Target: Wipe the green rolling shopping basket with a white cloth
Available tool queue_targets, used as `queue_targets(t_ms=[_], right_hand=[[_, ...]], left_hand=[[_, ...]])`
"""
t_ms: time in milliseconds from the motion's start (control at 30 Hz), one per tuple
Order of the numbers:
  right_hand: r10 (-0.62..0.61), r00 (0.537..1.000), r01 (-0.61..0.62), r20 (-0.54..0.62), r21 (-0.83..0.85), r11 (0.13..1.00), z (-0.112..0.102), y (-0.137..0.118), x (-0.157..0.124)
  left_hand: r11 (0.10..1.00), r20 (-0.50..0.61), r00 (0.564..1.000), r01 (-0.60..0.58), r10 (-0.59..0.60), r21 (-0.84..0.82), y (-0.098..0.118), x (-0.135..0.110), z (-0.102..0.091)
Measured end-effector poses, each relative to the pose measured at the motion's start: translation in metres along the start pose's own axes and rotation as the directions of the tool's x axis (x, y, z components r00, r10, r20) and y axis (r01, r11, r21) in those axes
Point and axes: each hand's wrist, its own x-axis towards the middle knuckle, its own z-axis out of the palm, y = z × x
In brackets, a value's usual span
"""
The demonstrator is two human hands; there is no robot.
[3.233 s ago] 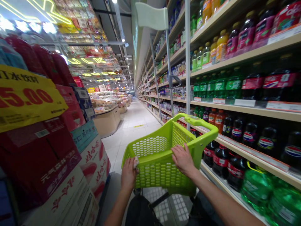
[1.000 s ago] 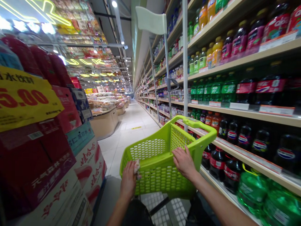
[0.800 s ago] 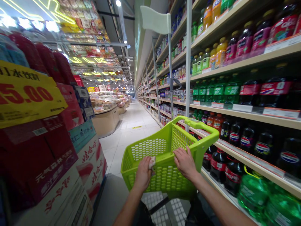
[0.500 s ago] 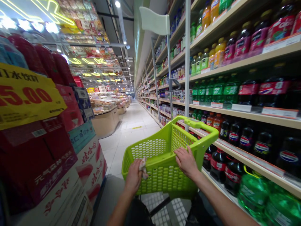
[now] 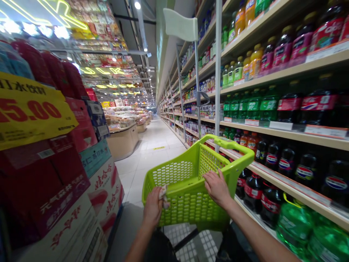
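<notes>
A lime-green plastic shopping cart (image 5: 188, 205) stands side-on right in front of me. Its near rim is under both hands. My left hand (image 5: 153, 205) is closed around a crumpled whitish cloth (image 5: 163, 196), pressed against the rim near the cart's left end; whether it is cloth or tissue is hard to tell. My right hand (image 5: 216, 185) curls over the same rim farther right, with the fingers hooked over the edge and the thumb side partly hidden. The cart's handle (image 5: 237, 145) rises at the right, untouched. Inside, the visible part of the basket shows only bare green plastic.
Shelves (image 5: 294, 131) of bottled drinks run along the right, close to the cart. Stacked drink cartons (image 5: 100, 196) with a yellow price sign (image 5: 35, 109) crowd the left. A tiled aisle (image 5: 152, 153) stretches ahead past a rounded display counter (image 5: 122, 142). A metal post (image 5: 217, 72) stands at the shelf.
My left hand has slid slightly left along the rim with the crumpled cloth. My right hand keeps its place on the rim, and the cart looks still.
</notes>
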Motion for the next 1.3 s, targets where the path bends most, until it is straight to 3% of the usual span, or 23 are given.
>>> queue_targets(t_ms=[100,167,400,467,633,700,767,900,967,1200,1300], right_hand=[[0.013,1.000,-0.013,0.010,-0.002,1.000,0.000,-0.002,0.000],[0.023,1.000,-0.023,0.003,-0.007,1.000,0.001,-0.004,0.000],[-0.006,1.000,0.006,-0.014,-0.009,1.000,0.005,-0.004,-0.001],[-0.012,1.000,0.012,-0.017,-0.004,1.000,0.005,-0.001,-0.002],[-0.005,1.000,0.005,-0.019,-0.002,1.000,0.005,-0.001,-0.002],[0.006,1.000,-0.007,-0.022,-0.003,1.000,0.005,-0.002,-0.001],[0.009,1.000,-0.009,-0.020,-0.004,1.000,0.005,-0.004,-0.001],[-0.004,1.000,0.004,-0.006,-0.008,1.000,0.004,-0.004,-0.002],[-0.011,1.000,0.011,-0.002,-0.006,1.000,0.003,-0.002,-0.002],[-0.010,0.999,0.011,-0.034,0.014,1.000,0.005,-0.001,-0.004],[0.004,0.998,-0.003,-0.057,0.016,1.000,0.007,-0.004,-0.005]], left_hand=[[0.994,-0.079,0.991,0.108,-0.107,0.005,-0.019,-0.005,-0.017],[0.992,-0.108,0.986,0.127,-0.124,0.015,-0.015,-0.004,-0.015],[0.999,-0.006,0.999,-0.036,0.037,0.026,0.052,0.013,0.041],[0.998,0.012,0.999,-0.041,0.041,0.041,0.049,0.012,0.042],[0.992,-0.054,0.996,0.075,-0.069,0.103,0.008,0.001,0.015],[0.988,-0.064,0.993,0.101,-0.094,0.115,0.009,0.001,0.013],[0.991,-0.015,0.997,0.072,-0.070,0.116,0.027,0.005,0.021],[0.995,0.160,0.985,-0.073,0.061,0.073,0.082,0.014,0.048],[0.992,0.204,0.974,-0.111,0.099,0.052,0.095,0.016,0.054],[0.993,0.120,0.992,0.016,-0.031,0.119,0.054,0.010,0.028],[0.994,0.175,0.984,-0.059,0.041,0.097,0.070,0.015,0.036]])
